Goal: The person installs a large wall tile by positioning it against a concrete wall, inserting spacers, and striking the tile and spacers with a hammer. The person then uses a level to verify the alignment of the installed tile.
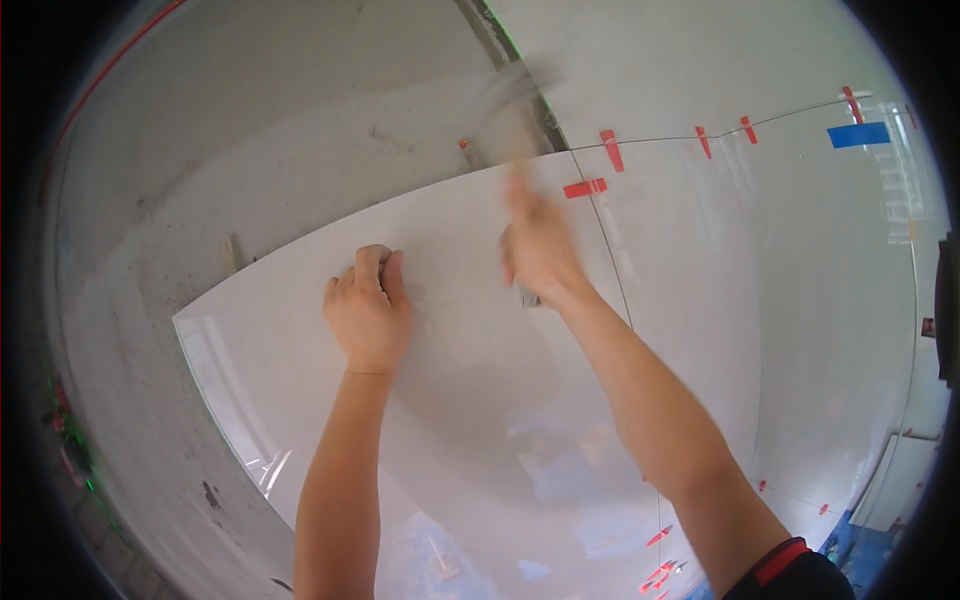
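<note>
A large glossy white tile (460,380) fills the middle of the view, its upper edge bordering bare grey cement. My left hand (368,315) rests on this tile with its fingers curled in; a small greyish thing shows between thumb and fingers, mostly hidden. To the right, over the tile's upper part, my right hand (543,248) is closed round a hand tool (512,92). Motion smears the tool's pale handle and grey head beyond the tile's edge, so its exact kind is unclear. A greyish end of something (528,297) shows below that hand.
Bare cement (250,130) spreads along the upper left. Red wedges (612,150) sit in the joints with neighbouring tiles, several more at lower right. Blue tape (858,135) sticks at upper right. A dark adhesive strip (549,128) borders the upper tile. A thin piece (232,253) stands at the tile's edge.
</note>
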The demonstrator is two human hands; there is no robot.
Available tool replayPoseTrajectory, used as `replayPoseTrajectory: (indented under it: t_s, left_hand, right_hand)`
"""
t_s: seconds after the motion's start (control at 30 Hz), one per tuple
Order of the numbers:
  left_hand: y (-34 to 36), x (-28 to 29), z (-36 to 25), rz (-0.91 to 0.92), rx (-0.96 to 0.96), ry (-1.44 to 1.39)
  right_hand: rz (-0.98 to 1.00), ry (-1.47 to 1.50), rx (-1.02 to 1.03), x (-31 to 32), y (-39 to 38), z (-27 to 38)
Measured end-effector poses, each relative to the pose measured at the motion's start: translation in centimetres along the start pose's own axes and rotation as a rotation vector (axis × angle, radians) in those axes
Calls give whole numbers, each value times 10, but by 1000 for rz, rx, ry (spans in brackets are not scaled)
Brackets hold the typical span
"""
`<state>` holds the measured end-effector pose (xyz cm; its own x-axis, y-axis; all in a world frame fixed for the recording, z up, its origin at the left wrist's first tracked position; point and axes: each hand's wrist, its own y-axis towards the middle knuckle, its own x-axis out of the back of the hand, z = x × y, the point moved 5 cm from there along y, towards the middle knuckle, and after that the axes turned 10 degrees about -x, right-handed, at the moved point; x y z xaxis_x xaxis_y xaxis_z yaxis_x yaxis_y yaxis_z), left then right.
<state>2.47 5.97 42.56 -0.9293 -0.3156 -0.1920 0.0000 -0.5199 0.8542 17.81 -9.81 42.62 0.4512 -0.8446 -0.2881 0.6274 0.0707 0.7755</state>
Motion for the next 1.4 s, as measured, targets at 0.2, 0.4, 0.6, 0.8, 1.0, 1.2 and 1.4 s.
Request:
replayPoseTrajectory:
  t_s: [0.2,0.4,0.6,0.8,1.0,1.2,1.4]
  left_hand:
    - [-2,5,3,13,-5,16]
    - [-1,1,-1,-13,-14,51]
    - [-2,1,0,20,-14,42]
    - [-1,-1,-4,-4,-24,39]
    - [-4,-5,-1,66,-17,48]
    - [0,-6,-7,70,-1,66]
    - [-5,-4,0,87,-25,101]
  right_hand:
    - [-9,54,183,37,2,88]
    - [-124,105,137,8,-11,-12]
    - [9,33,115,37,20,70]
    - [-186,153,117,25,-3,-15]
    - [45,-37,17,45,11,63]
    - [-19,78,28,4,-8,-17]
    - [22,-13,114,38,4,60]
